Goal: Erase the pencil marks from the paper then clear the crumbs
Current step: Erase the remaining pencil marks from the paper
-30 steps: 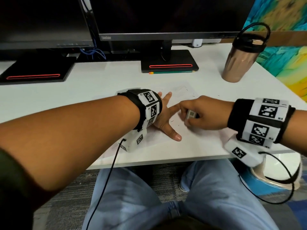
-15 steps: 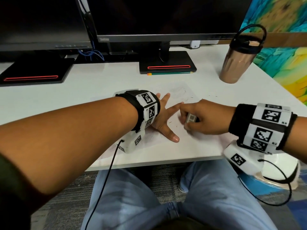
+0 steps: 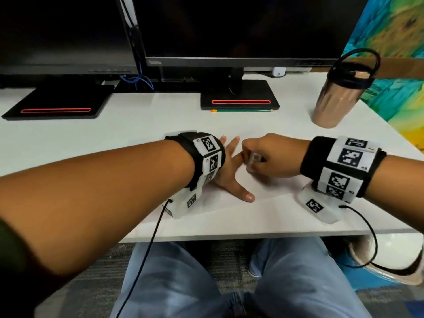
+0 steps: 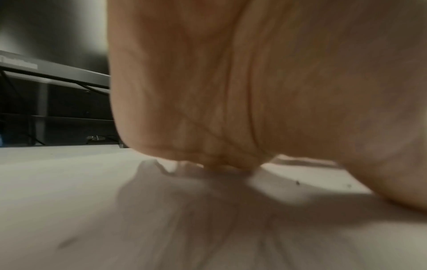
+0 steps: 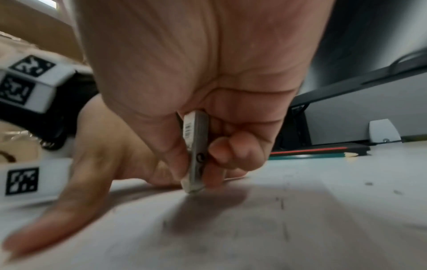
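Observation:
A white sheet of paper (image 3: 270, 191) lies on the white desk (image 3: 114, 138), faint pencil marks (image 5: 283, 202) and dark crumbs (image 5: 369, 183) on it. My left hand (image 3: 229, 171) lies flat on the sheet with fingers spread, thumb (image 5: 46, 224) stretched toward me, pressing the paper down. My right hand (image 3: 254, 157) pinches a small white eraser (image 3: 254, 159) in a printed sleeve between thumb and curled fingers. The eraser (image 5: 195, 155) stands upright with its lower end on the paper, right beside the left index finger. In the left wrist view only the palm (image 4: 254, 91) and the paper (image 4: 115, 219) show.
Two dark monitors stand at the back on black bases (image 3: 238, 95). A green pencil (image 3: 243, 110) lies in front of the right base. A copper tumbler (image 3: 337, 97) with a black lid stands at the right rear. The desk's front edge (image 3: 252, 235) runs just below my wrists.
My right hand with the eraser has slid slightly away from me across the paper, closer to the left fingers. The left hand has stayed flat in place.

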{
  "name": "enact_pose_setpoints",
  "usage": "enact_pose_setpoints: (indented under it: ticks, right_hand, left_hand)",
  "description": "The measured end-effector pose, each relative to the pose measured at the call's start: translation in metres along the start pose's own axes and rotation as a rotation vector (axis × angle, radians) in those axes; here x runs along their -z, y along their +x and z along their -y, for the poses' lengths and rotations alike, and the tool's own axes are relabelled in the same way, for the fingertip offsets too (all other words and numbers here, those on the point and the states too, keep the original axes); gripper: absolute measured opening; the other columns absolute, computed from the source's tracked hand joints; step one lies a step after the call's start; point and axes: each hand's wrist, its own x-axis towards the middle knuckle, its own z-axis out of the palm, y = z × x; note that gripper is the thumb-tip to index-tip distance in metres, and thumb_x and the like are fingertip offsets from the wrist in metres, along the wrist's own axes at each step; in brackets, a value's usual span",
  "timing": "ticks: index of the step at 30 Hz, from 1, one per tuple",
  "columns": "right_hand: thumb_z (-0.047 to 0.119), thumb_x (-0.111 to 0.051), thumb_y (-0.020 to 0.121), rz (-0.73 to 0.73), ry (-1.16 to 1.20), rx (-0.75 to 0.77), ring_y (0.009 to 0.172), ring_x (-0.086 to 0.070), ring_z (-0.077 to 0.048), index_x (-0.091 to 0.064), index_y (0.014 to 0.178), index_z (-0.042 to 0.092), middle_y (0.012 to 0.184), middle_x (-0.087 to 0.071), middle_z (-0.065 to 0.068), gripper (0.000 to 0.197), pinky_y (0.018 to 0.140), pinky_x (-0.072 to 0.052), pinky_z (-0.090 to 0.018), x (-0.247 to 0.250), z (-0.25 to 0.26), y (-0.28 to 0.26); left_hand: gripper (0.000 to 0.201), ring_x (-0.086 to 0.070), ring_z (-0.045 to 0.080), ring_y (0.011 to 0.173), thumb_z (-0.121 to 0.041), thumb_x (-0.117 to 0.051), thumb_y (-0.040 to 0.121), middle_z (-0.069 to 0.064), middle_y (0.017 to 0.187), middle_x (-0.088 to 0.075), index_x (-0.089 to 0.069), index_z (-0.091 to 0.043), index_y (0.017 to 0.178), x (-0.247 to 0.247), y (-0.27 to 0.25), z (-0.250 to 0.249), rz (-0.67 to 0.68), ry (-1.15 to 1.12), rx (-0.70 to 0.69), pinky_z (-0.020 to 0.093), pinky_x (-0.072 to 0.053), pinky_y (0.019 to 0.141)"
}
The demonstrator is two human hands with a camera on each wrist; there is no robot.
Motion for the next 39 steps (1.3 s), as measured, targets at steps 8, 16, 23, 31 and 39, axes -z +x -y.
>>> enact_pose_setpoints:
  ticks: [8, 16, 23, 31, 39]
  right_hand:
    - [0.021, -0.061, 0.089, 0.033, 0.110, 0.027, 0.074, -0.057, -0.005, -0.053, 0.092, 0.023, 0.082, -0.063, 0.016, 0.009, 0.073, -0.047, -0.028, -0.006, -0.005, -0.005]
    - [0.021, -0.064, 0.087, 0.057, 0.097, 0.024, 0.078, -0.059, -0.008, -0.053, 0.091, 0.022, 0.085, -0.064, 0.012, 0.012, 0.070, -0.045, -0.023, -0.005, 0.004, -0.005]
    - [0.021, -0.066, 0.085, 0.051, 0.140, 0.035, 0.073, -0.057, -0.001, -0.056, 0.092, 0.020, 0.081, -0.061, 0.014, 0.012, 0.071, -0.048, -0.026, -0.008, 0.004, -0.009]
    - [0.023, -0.067, 0.086, 0.063, 0.157, 0.047, 0.069, -0.055, 0.000, -0.055, 0.092, 0.020, 0.077, -0.059, 0.016, 0.013, 0.067, -0.043, -0.021, -0.008, 0.002, -0.014]
    - [0.023, -0.068, 0.086, 0.073, 0.169, 0.037, 0.066, -0.055, 0.008, -0.045, 0.076, 0.034, 0.077, -0.059, 0.018, 0.027, 0.062, -0.040, -0.017, -0.007, -0.001, -0.019]
  left_hand:
    - [0.127, 0.021, 0.041, 0.148, -0.094, -0.048, 0.062, 0.011, 0.159, 0.034, 0.016, -0.035, 0.155, 0.002, 0.004, 0.001, 0.033, 0.052, 0.017, 0.063, -0.003, 0.117]
    - [0.125, 0.021, 0.041, 0.148, -0.095, -0.046, 0.061, 0.012, 0.159, 0.034, 0.010, -0.037, 0.156, 0.003, 0.003, 0.001, 0.036, 0.058, 0.021, 0.062, -0.002, 0.117]
    - [0.126, 0.020, 0.041, 0.148, -0.095, -0.048, 0.060, 0.011, 0.159, 0.033, 0.016, -0.040, 0.154, 0.001, 0.003, 0.002, 0.010, 0.045, 0.013, 0.062, -0.004, 0.117]
    - [0.131, 0.019, 0.042, 0.148, -0.096, -0.048, 0.057, 0.011, 0.159, 0.033, 0.026, -0.039, 0.150, 0.000, 0.006, 0.002, -0.003, 0.046, 0.014, 0.063, -0.006, 0.117]
    - [0.135, 0.017, 0.042, 0.149, -0.095, -0.049, 0.057, 0.011, 0.159, 0.032, 0.033, -0.036, 0.146, -0.001, 0.007, 0.001, -0.012, 0.043, 0.025, 0.064, -0.007, 0.116]
